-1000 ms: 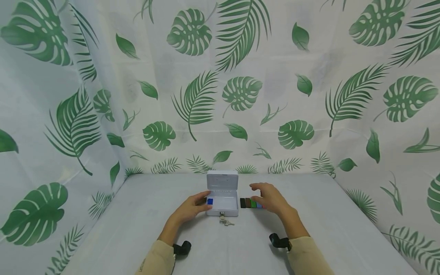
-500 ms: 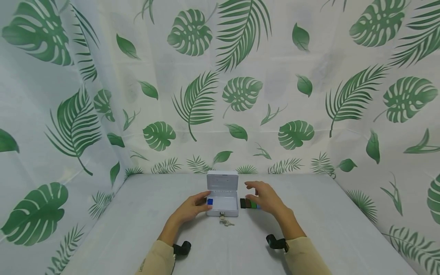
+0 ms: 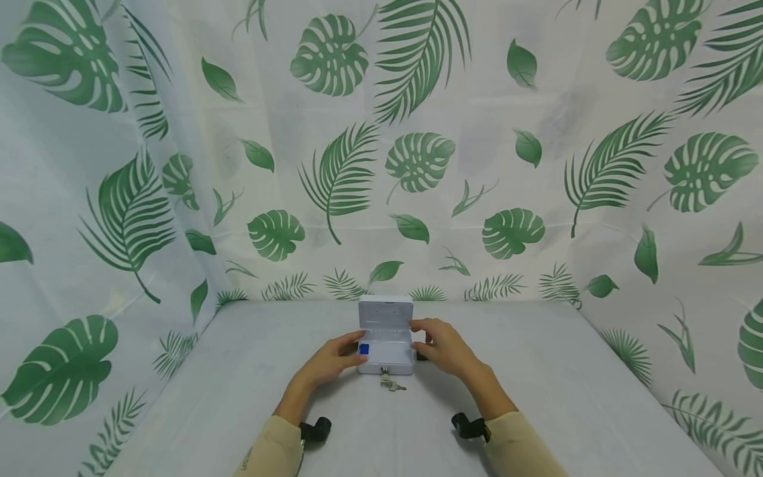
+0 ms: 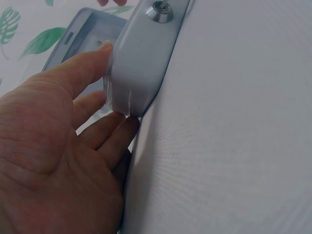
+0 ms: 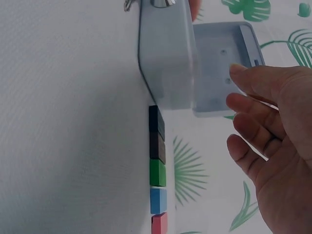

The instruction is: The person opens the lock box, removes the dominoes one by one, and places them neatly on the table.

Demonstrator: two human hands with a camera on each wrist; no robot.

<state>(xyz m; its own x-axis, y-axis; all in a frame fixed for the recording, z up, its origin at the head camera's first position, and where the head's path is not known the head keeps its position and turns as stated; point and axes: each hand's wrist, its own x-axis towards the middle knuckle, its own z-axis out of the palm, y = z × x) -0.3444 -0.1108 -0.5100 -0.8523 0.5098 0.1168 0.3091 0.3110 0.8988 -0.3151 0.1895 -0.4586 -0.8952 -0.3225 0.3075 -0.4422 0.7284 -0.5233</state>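
An open pale cash box (image 3: 385, 368) stands on the table with its lid (image 3: 386, 316) raised at the back. Inside, against the left wall, lies a dark blue block (image 3: 364, 349). My left hand (image 3: 328, 361) holds the box's left end, thumb (image 4: 87, 66) at the rim and fingertips against the side wall. Over the right rim hovers my right hand (image 3: 444, 348), its fingers (image 5: 251, 124) loosely bent with nothing between them. Under it, in the right wrist view, a row of blocks runs out from the box: black (image 5: 156, 119), brown, green (image 5: 157, 172), light blue and pink.
Keys (image 3: 392, 383) hang from the lock (image 4: 160, 12) at the box's front. A pale cloth (image 3: 381, 437) covers the table, and a leaf-printed curtain (image 3: 453, 278) rises along its back and sides. Black cameras (image 3: 467, 426) sit on both wrists.
My right hand has moved left from above the row of blocks to the box's right rim, covering most of the row in the head view. The left hand and box stay put.
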